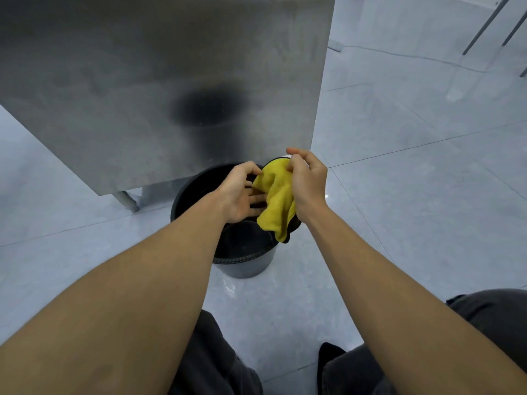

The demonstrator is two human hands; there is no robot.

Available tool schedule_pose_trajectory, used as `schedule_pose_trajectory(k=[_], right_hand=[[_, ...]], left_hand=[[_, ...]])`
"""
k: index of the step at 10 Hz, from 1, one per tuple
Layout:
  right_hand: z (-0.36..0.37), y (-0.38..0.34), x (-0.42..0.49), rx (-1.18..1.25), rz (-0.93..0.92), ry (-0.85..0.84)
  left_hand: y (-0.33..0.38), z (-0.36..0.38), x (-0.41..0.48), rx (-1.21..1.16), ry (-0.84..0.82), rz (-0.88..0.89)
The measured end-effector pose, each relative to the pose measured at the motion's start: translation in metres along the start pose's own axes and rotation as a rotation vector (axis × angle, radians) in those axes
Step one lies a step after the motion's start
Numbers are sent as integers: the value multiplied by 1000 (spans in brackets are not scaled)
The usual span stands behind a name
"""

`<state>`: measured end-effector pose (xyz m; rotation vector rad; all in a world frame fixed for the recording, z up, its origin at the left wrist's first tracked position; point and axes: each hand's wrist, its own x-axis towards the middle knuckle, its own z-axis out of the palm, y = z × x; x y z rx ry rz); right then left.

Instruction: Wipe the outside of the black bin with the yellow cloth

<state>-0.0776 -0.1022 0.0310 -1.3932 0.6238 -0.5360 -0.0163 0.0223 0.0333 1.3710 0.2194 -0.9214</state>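
The black bin (245, 265) stands on the pale floor just in front of a steel cabinet, its round mouth facing up at me. Above that mouth hangs the yellow cloth (278, 203), bunched, with a dark edge. My right hand (308, 181) pinches the cloth's top corner from the right. My left hand (242, 192) holds the cloth's left edge between thumb and fingers, its other fingers spread over the bin's opening. Both forearms reach forward from the bottom of the view and hide part of the bin's rim.
A tall stainless steel cabinet (171, 81) rises right behind the bin, with a leg (127, 199) at its lower left. Pale floor tiles (413, 181) spread to the right. Metal legs (484, 24) stand at the top right. My knees in dark trousers (484, 315) are at the bottom.
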Motion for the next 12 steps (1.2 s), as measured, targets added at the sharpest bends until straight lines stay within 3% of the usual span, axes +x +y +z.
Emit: schedule_pose_trajectory(k=[2, 3, 4, 5, 6, 7, 8, 9, 10, 12], right_hand=[[-13, 7, 2, -136, 246, -137], [-21, 13, 2, -334, 341, -383], [-27, 16, 4, -527, 390, -521], [-32, 16, 8, -517, 324, -387], [-36, 26, 13, -477, 285, -193], [-39, 46, 13, -609, 274, -161], [-40, 65, 11, -755, 221, -194], [-32, 74, 11, -827, 126, -191], [-23, 78, 11, -907, -21, -188], [-8, 90, 1, -1066, -256, -270]], left_hand=[[-1, 5, 5, 79, 331, 147], [-4, 1, 14, 151, 465, 220], [-7, -2, 22, 249, 545, 220], [-10, 2, 22, 376, 571, 214], [-14, 9, 21, 514, 568, 172], [-17, 14, 23, 534, 506, 84], [-21, 14, 17, 620, 344, -20], [-24, 7, 13, 868, 174, -107], [-26, 7, 14, 1123, 120, -45], [-35, 4, 20, 1492, 209, 159]])
